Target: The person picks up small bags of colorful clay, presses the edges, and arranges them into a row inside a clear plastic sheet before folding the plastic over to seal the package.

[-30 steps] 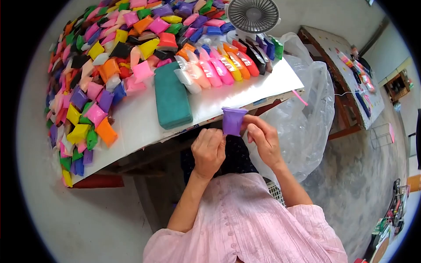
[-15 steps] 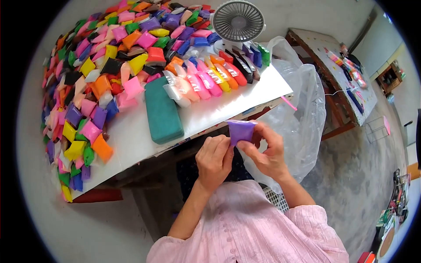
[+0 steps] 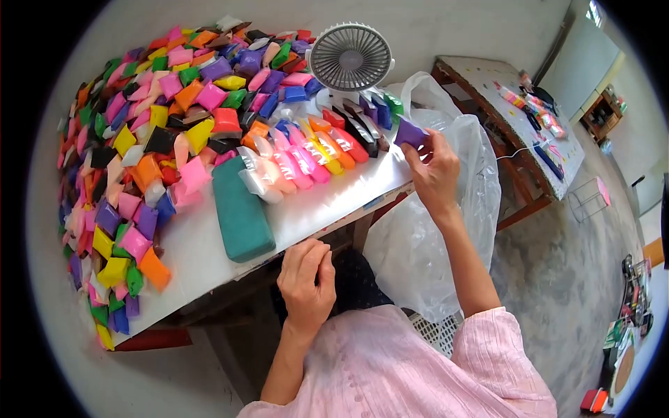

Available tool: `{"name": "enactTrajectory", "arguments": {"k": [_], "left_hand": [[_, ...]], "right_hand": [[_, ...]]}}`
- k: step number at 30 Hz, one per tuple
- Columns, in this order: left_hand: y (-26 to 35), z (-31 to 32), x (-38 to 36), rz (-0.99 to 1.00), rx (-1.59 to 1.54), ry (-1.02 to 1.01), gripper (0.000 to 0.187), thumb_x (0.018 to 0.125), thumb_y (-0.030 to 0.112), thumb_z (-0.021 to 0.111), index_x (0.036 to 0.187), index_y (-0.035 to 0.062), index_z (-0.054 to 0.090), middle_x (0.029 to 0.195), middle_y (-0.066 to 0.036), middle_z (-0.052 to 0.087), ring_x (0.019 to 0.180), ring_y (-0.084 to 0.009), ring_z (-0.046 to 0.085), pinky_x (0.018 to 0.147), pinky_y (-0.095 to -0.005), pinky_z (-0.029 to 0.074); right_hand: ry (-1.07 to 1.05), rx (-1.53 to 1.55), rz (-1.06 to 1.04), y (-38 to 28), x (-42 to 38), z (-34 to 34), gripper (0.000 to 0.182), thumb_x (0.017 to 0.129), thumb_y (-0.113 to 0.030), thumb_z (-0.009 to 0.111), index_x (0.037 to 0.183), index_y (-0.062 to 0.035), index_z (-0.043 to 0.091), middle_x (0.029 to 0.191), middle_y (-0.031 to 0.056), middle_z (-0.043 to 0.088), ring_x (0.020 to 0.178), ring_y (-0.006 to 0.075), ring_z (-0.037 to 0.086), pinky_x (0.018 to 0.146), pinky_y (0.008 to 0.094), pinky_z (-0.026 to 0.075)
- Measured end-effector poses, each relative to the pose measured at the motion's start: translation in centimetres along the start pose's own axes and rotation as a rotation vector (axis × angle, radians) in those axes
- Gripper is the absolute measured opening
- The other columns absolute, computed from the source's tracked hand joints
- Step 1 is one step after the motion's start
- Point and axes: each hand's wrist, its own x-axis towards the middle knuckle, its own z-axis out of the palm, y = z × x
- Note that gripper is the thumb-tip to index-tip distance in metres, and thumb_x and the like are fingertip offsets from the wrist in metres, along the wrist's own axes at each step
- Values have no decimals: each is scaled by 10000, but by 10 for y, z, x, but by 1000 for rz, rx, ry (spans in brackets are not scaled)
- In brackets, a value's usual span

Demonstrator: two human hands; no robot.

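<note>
My right hand (image 3: 435,171) pinches a small purple packet (image 3: 411,132) between thumb and fingers, above the table's right end. Just left of it, a row of filled packets (image 3: 324,150) in white, peach, pink, yellow, orange, red, black, blue and green lies side by side on the white table (image 3: 188,244). My left hand (image 3: 306,282) is closed with its fingers curled, in front of the table edge and over my lap; nothing shows in it. A green block (image 3: 240,212) lies on the table between the row and a large heap of colourful packets (image 3: 150,164).
A grey round fan (image 3: 350,57) stands behind the row. A big clear plastic bag (image 3: 432,244) hangs at the table's right side. Further right is a second table (image 3: 488,87) with assorted items and a cable. A wire rack (image 3: 589,202) stands on the floor.
The purple packet has left my left hand and moved up and right in my right hand, toward the row's end. My left hand has dropped down and left. The view has shifted slightly.
</note>
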Motion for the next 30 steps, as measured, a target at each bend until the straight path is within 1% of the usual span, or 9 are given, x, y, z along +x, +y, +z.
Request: {"name": "enactTrajectory", "arguments": {"k": [1,2,4,7,8,11,14,23,30], "left_hand": [[0,0,-2,-1,1,-11,145,835,-85,653,964,-20,643,938,-128,648,775,-251,609,669,-318,504],[0,-1,-6,-51,-14,-38,178,805,-63,676,972,-11,641,938,-146,651,816,-326,632,737,-386,527],[-1,-1,-11,-72,-22,-58,182,802,-61,677,972,-7,641,938,-144,651,820,-326,635,736,-385,528],[-4,-1,-16,-85,-30,-76,156,820,-75,656,960,-9,640,927,-135,650,785,-277,620,676,-335,510],[-5,0,-18,-87,-34,-78,143,829,-83,645,953,-11,641,921,-131,649,766,-253,612,647,-311,500],[-9,1,-22,-96,-43,-94,140,825,-78,649,948,-11,641,900,-129,648,749,-254,608,638,-307,499],[-7,2,-26,-168,-87,-143,151,786,-53,686,923,-2,646,895,-143,657,792,-333,644,709,-382,534],[-1,4,-37,-163,-110,-258,156,760,-55,695,902,-2,658,883,-136,667,772,-324,659,678,-375,546],[2,1,-38,-143,-120,-279,137,773,-47,694,896,0,658,871,-137,668,764,-316,660,674,-361,541]], "right_hand": [[-25,-30,-4,2,2,3,340,808,-183,738,1068,7,630,820,150,659,724,283,625,671,416,503],[-52,-58,-8,3,3,5,341,808,-183,731,1071,8,629,837,162,662,738,303,629,681,429,503],[-95,-128,-49,7,3,12,342,817,-162,699,1097,19,620,896,199,661,816,362,629,734,455,500],[-117,-140,-168,4,2,14,329,829,-130,678,1110,27,612,918,212,652,867,381,620,777,458,494],[-143,-169,-225,4,3,12,320,839,-93,652,1130,31,602,932,207,649,897,382,614,801,456,491],[-168,-226,-281,5,4,12,325,844,-82,647,1144,30,592,939,193,648,890,377,612,796,455,497],[-189,-248,-311,4,7,15,328,850,-79,646,1156,21,586,937,180,644,884,368,609,794,451,500],[-273,-212,-282,10,13,12,325,874,-115,645,1177,-4,604,937,165,642,889,344,617,772,442,505],[-247,-211,-294,15,11,14,290,884,-126,642,1154,-20,636,933,157,640,891,343,620,772,436,505]]}}
